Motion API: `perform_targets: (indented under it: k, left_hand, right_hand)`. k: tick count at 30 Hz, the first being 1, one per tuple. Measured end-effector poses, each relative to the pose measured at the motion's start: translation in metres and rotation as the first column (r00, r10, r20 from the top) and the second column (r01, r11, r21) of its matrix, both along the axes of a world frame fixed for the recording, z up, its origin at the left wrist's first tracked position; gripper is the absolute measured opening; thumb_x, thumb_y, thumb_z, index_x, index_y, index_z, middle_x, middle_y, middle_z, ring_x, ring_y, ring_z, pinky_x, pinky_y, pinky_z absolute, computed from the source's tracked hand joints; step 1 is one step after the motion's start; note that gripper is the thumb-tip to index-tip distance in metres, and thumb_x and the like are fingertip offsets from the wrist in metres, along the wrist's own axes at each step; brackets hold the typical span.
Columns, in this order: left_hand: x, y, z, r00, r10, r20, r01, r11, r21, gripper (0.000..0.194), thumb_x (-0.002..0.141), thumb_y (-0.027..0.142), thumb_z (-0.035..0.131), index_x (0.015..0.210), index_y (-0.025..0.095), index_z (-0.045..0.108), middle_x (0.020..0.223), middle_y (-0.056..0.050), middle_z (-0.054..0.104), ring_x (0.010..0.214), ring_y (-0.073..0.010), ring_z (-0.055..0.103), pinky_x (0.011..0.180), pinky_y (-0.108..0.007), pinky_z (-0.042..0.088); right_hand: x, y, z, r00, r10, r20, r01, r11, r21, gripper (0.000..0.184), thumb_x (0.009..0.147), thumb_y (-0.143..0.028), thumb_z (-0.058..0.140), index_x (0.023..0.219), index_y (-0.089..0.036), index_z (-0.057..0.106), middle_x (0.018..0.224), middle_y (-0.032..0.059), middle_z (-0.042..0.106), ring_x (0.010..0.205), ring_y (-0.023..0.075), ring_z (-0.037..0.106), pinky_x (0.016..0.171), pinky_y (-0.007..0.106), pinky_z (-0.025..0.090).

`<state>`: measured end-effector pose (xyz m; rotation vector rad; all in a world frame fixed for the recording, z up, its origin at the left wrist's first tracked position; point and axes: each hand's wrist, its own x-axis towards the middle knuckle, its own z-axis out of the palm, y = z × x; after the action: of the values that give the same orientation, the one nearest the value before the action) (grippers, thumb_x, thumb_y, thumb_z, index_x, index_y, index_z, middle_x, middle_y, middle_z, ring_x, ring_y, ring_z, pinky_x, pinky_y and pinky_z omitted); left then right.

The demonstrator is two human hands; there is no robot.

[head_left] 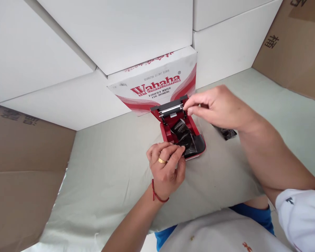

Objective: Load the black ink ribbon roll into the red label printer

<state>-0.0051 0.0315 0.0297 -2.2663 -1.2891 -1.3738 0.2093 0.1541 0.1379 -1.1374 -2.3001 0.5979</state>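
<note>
The red device (195,126) is opened, not closed; black film (185,134) is pinched by the left hand (168,171). The right hand's (220,108) grip beside the roller (171,111) cannot be told.

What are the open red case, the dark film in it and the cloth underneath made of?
Red case: probably hard plastic, slightly glossy; smooth moulded walls.
Dark film: looks like thin, shiny plastic; sharp creases and bright glints. Coated material possible.
Cloth: matte fabric, soft folds; fibre can't be told.
</note>
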Motion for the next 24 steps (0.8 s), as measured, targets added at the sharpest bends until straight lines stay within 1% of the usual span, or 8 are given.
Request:
perform_targets:
  k: [3, 5, 7, 11, 14, 17, 21, 24]
  left_hand:
    - [-0.001, -0.001, -0.005, 1.000, -0.013, -0.006, 0.012, 0.999, -0.034, 0.034, 0.097, 0.004, 0.069, 0.121, 0.025, 0.076, 0.100, -0.004, 0.082, 0.104, -0.0249, 0.074, 0.097, -0.044, 0.051]
    - [-0.002, -0.002, -0.008, 1.000, -0.020, -0.008, 0.020, 0.998, -0.055, 0.037, 0.097, 0.004, 0.068, 0.125, 0.026, 0.076, 0.102, -0.005, 0.082, 0.105, -0.0255, 0.074, 0.098, -0.044, 0.053]
    - [-0.003, -0.003, -0.009, 1.000, -0.029, -0.007, 0.029, 0.997, -0.071, 0.039, 0.098, 0.005, 0.067, 0.128, 0.027, 0.075, 0.103, -0.005, 0.081, 0.103, -0.0250, 0.075, 0.097, -0.044, 0.054]
    - [-0.002, -0.005, -0.009, 0.999, -0.044, 0.000, 0.044, 0.994, -0.096, 0.037, 0.098, 0.003, 0.066, 0.126, 0.025, 0.074, 0.104, -0.005, 0.081, 0.102, -0.0233, 0.074, 0.097, -0.043, 0.054]
    - [-0.001, -0.005, -0.009, 0.999, -0.045, 0.011, 0.046, 0.994, -0.095, 0.035, 0.097, 0.002, 0.067, 0.124, 0.023, 0.074, 0.105, -0.005, 0.080, 0.104, -0.0232, 0.073, 0.097, -0.042, 0.054]
    - [0.000, -0.006, -0.011, 0.999, -0.035, 0.025, 0.037, 0.996, -0.082, 0.036, 0.098, 0.001, 0.067, 0.125, 0.023, 0.075, 0.106, -0.006, 0.080, 0.109, -0.0244, 0.070, 0.099, -0.042, 0.056]
    - [0.001, -0.008, -0.014, 0.999, 0.028, 0.044, -0.028, 1.000, -0.014, 0.040, 0.097, 0.001, 0.070, 0.127, 0.026, 0.078, 0.110, -0.008, 0.078, 0.112, -0.0263, 0.066, 0.097, -0.042, 0.056]
    - [0.002, -0.008, -0.016, 0.997, 0.052, 0.064, -0.052, 0.999, 0.009, 0.045, 0.096, 0.001, 0.070, 0.131, 0.029, 0.080, 0.106, -0.008, 0.076, 0.109, -0.0261, 0.064, 0.094, -0.042, 0.056]
  right_hand:
    - [-0.026, -0.002, -0.013, 0.954, 0.078, 0.290, -0.074, 0.997, -0.025, 0.030, 0.107, -0.018, 0.061, 0.120, -0.022, 0.087, 0.115, 0.0042, 0.088, 0.101, 0.0224, 0.077, 0.082, 0.033, 0.048]
    - [-0.040, -0.002, -0.023, 0.883, 0.084, 0.461, -0.082, 0.996, -0.024, 0.033, 0.108, -0.015, 0.057, 0.120, -0.023, 0.087, 0.120, 0.0062, 0.088, 0.103, 0.0246, 0.078, 0.073, 0.034, 0.043]
    - [-0.048, -0.001, -0.032, 0.831, 0.074, 0.551, -0.073, 0.997, -0.023, 0.036, 0.107, -0.012, 0.053, 0.118, -0.023, 0.086, 0.124, 0.0068, 0.087, 0.103, 0.0252, 0.078, 0.068, 0.035, 0.038]
    - [-0.053, 0.000, -0.040, 0.792, 0.058, 0.608, -0.040, 0.998, -0.044, 0.042, 0.109, -0.010, 0.048, 0.128, -0.022, 0.083, 0.134, 0.0077, 0.085, 0.108, 0.0280, 0.079, 0.066, 0.037, 0.036]
    - [-0.056, -0.002, -0.039, 0.776, 0.048, 0.629, -0.038, 0.999, -0.029, 0.044, 0.111, -0.010, 0.044, 0.135, -0.020, 0.080, 0.143, 0.0130, 0.080, 0.109, 0.0285, 0.080, 0.067, 0.038, 0.038]
    - [-0.061, -0.005, -0.037, 0.758, 0.029, 0.652, -0.028, 1.000, -0.013, 0.042, 0.112, -0.010, 0.043, 0.129, -0.017, 0.080, 0.139, 0.0177, 0.079, 0.108, 0.0298, 0.081, 0.068, 0.037, 0.041]
    - [-0.063, -0.008, -0.038, 0.776, -0.003, 0.631, -0.009, 1.000, 0.016, 0.042, 0.111, -0.008, 0.042, 0.135, -0.017, 0.075, 0.134, 0.0165, 0.080, 0.107, 0.0320, 0.082, 0.069, 0.038, 0.045]
    - [-0.063, -0.009, -0.039, 0.771, -0.014, 0.636, 0.005, 1.000, 0.015, 0.043, 0.110, -0.007, 0.042, 0.136, -0.017, 0.075, 0.134, 0.0174, 0.080, 0.109, 0.0325, 0.082, 0.073, 0.038, 0.049]
